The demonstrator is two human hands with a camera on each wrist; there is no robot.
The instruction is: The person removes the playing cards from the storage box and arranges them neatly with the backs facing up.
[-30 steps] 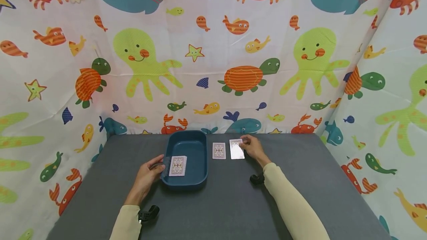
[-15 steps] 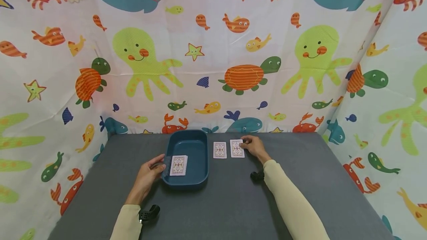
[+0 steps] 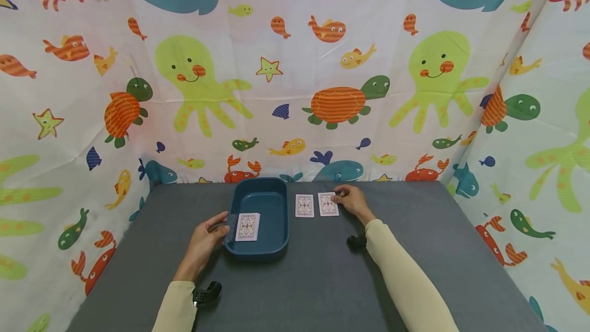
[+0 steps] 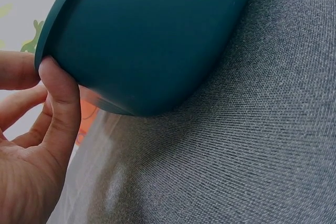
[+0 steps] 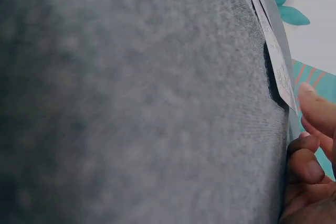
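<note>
My left hand [image 3: 207,240] holds the left wall of a dark blue rectangular tray [image 3: 282,242], with thumb and index finger pinching its rim in the left wrist view. Inside the tray, at its left side, a stack of playing cards [image 3: 247,227] lies back up beside a clear plastic piece [image 3: 231,228]. My right hand [image 3: 352,201] pinches the right edge of a patterned-back playing card [image 3: 327,205] on the table. In the right wrist view its near edge shows a dark shadow beneath, with the thumb [image 5: 315,103] at its corner.
Another playing card [image 3: 304,206] lies back up between the tray and the right-hand card. The grey cloth-covered table [image 3: 295,291] ends at a curtain [image 3: 286,158] printed with sea animals. A second curtain side [image 3: 544,168] borders the right.
The right-hand card shone white a second ago and now shows its patterned back. Hands and tray hold nearly the same places; the head view has shifted slightly.
</note>
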